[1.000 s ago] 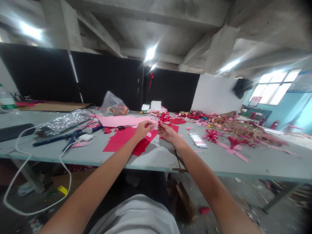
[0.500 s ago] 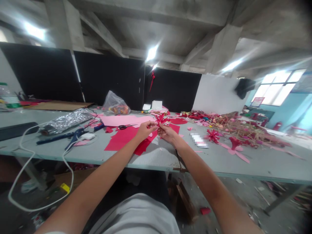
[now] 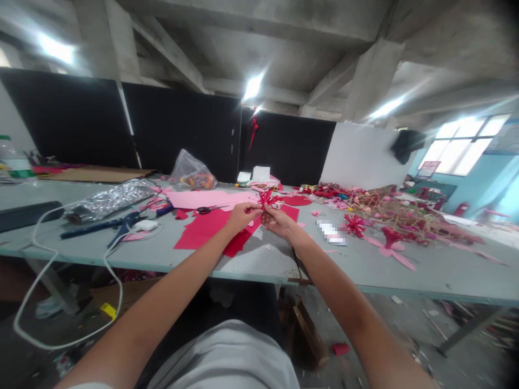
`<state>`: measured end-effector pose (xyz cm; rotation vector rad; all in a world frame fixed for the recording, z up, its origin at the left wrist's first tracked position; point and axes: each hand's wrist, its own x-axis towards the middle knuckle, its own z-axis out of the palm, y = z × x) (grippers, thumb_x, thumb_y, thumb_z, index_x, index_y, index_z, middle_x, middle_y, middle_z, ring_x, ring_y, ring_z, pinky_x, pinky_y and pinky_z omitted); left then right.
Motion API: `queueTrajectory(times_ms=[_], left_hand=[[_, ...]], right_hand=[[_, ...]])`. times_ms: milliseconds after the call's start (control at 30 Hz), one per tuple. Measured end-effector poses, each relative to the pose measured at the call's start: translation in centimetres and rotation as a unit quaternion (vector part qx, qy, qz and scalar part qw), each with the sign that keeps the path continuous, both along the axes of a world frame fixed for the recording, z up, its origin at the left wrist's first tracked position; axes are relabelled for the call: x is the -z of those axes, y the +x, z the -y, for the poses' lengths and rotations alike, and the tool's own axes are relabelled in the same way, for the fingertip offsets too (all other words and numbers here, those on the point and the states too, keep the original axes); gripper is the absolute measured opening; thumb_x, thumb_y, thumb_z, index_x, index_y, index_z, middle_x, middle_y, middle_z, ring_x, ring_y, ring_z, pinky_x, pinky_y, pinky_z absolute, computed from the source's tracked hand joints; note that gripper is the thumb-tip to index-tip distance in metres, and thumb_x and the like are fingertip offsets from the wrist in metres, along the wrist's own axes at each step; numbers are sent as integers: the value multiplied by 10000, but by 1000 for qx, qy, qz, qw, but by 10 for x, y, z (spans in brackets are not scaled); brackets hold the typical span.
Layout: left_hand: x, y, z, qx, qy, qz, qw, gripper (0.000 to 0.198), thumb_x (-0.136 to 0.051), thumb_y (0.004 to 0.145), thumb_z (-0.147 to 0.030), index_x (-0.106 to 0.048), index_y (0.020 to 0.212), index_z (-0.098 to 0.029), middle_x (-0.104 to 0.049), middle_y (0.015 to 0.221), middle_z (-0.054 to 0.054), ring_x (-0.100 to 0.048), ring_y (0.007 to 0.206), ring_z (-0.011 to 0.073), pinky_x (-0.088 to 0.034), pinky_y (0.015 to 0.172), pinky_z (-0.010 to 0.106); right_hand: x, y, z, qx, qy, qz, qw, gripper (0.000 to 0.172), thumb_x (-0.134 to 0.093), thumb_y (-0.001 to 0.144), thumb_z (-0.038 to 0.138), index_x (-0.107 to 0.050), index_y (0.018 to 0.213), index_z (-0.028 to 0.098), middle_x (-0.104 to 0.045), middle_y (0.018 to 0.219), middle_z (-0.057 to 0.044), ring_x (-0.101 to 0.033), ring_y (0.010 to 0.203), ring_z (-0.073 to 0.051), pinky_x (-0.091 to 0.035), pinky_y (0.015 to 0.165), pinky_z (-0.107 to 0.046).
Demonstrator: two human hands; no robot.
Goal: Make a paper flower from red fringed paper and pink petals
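Over the middle of the table, both my hands meet at a red fringed paper flower [image 3: 267, 198] with curled strips fanning upward. My right hand [image 3: 276, 221] is closed round its lower end. My left hand [image 3: 243, 214] pinches at the flower's base from the other side; the exact spot between its fingertips is too small to make out. Beneath the hands lie red paper sheets [image 3: 203, 231], with a pink sheet [image 3: 182, 200] behind them. Black-handled scissors [image 3: 206, 209] rest on the paper, left of my left hand.
To the left are a glue gun [image 3: 126, 227] with a white cable, a roll of silvery film [image 3: 111, 201] and a clear plastic bag [image 3: 190, 172]. On the right stand another red fringed flower [image 3: 355, 226], a pink-petalled flower [image 3: 390, 246] and a heap of stems [image 3: 405, 213].
My hands stay at the flower with hardly any movement. The left fingertips have shifted very slightly against its base.
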<state>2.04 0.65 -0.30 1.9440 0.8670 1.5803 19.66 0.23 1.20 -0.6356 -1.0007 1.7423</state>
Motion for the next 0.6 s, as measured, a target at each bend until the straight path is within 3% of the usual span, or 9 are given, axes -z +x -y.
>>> queueTrajectory(times_ms=[600], left_hand=[[0, 0, 1, 13, -12, 13, 1000, 338, -776, 755, -419, -809, 937, -136, -763, 769, 63, -613, 649, 155, -462, 613, 273]], right_hand=[[-5, 0, 7, -7, 5, 38, 999, 241, -846, 837, 349, -693, 770, 175, -685, 622, -8, -612, 611, -128, -496, 610, -245]])
